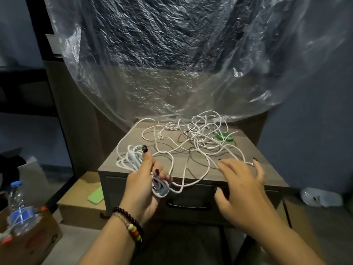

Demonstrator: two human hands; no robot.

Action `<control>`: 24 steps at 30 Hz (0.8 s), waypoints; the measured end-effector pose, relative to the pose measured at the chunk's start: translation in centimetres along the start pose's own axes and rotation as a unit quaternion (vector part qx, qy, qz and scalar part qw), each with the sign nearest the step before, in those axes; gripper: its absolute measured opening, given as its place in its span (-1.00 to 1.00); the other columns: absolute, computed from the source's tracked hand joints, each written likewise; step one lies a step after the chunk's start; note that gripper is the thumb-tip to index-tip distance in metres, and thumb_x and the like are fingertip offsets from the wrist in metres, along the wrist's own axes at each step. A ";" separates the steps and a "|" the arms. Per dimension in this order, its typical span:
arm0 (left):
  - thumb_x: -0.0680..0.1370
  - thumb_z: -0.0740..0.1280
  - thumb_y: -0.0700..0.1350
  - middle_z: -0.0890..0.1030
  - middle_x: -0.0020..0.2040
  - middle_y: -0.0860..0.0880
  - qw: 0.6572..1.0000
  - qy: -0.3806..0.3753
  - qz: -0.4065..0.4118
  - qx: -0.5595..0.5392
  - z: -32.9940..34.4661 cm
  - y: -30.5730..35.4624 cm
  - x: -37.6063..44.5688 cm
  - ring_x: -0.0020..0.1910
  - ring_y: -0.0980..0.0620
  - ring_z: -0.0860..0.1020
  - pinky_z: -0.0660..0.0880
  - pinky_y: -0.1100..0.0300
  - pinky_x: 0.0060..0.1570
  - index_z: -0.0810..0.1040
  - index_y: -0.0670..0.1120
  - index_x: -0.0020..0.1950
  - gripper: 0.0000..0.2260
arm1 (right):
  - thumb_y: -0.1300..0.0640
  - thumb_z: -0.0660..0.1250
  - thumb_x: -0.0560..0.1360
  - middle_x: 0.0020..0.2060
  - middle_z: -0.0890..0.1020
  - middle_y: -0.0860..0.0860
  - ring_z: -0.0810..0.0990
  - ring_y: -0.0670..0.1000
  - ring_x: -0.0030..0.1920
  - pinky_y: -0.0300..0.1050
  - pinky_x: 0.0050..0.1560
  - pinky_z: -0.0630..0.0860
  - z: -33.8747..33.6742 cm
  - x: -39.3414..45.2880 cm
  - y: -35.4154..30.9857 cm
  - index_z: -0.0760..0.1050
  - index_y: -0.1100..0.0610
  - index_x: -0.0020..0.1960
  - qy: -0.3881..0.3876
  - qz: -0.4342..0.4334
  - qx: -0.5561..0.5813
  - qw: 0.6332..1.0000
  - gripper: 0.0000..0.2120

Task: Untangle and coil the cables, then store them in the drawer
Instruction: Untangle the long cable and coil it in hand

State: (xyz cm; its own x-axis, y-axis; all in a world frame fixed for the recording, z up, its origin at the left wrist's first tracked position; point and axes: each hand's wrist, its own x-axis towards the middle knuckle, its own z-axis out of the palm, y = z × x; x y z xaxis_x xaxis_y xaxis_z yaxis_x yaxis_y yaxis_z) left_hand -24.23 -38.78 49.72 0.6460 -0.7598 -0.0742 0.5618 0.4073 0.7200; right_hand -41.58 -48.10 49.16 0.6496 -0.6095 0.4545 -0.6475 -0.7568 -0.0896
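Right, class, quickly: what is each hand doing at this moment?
Left hand: grips a coiled bundle of white cable.
Right hand: open, fingers spread over the loose cable tangle, holding nothing.

Place: we take it for a home storage corner.
Evidence: we see crinkled plastic sheeting (172, 54) draped behind a small drawer cabinet (191, 192), cardboard boxes (80, 207) on the floor.
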 end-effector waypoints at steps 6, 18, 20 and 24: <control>0.59 0.19 0.09 0.47 -0.56 -0.04 0.995 0.046 0.013 0.084 2.2 -1.6 -2.1 -0.58 0.06 0.47 0.42 0.16 -0.41 0.42 -0.16 -0.27 -0.63 | -0.08 0.17 0.47 0.54 -0.30 -0.04 -0.41 0.01 0.51 0.05 0.42 -0.52 0.8 -1.3 -1.4 -0.20 -0.10 0.55 -0.021 -0.113 0.073 0.991 -0.22; 0.45 0.25 0.10 0.23 -0.54 0.07 0.994 -0.076 -0.079 -0.030 0.7 -1.7 -1.4 -0.66 0.21 0.23 0.28 0.37 -0.66 0.40 -0.06 -0.15 -0.77 | -0.11 0.10 0.57 0.38 0.42 -0.10 0.09 -0.10 0.53 -0.03 0.52 -0.13 4.0 -2.3 0.2 0.47 -0.10 0.01 -0.035 -0.196 0.233 0.952 -0.81; 0.46 0.23 0.11 0.23 -0.56 0.08 0.997 -0.064 -0.047 -0.027 -0.1 -0.1 -0.6 -0.67 0.21 0.23 0.28 0.39 -0.66 0.38 -0.04 -0.20 -0.77 | -0.06 0.12 0.59 0.02 0.61 -0.11 0.49 -0.13 0.26 -0.17 0.52 0.04 3.6 -1.8 1.1 0.49 -0.04 -0.07 -0.008 -0.198 0.267 0.943 -0.80; 0.57 0.18 0.11 0.20 -0.56 0.10 0.998 -0.009 0.046 0.049 -2.0 3.3 0.1 -0.65 0.20 0.21 0.27 0.38 -0.62 0.31 -0.02 -0.24 -0.73 | -0.02 0.19 0.56 -0.26 0.58 -0.11 0.56 -0.12 -0.19 -0.20 0.25 0.42 3.3 -0.9 2.6 0.57 0.08 -0.15 0.032 -0.173 0.326 0.929 -0.74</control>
State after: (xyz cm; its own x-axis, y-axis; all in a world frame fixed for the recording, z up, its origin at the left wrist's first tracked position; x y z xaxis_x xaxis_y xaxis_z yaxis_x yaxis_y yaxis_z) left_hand -21.26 -36.49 50.75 0.6835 -0.7299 0.0072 0.4464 0.4258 0.7870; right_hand -42.56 -50.27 45.61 0.7346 -0.3041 0.6066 -0.0122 -0.8997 -0.4363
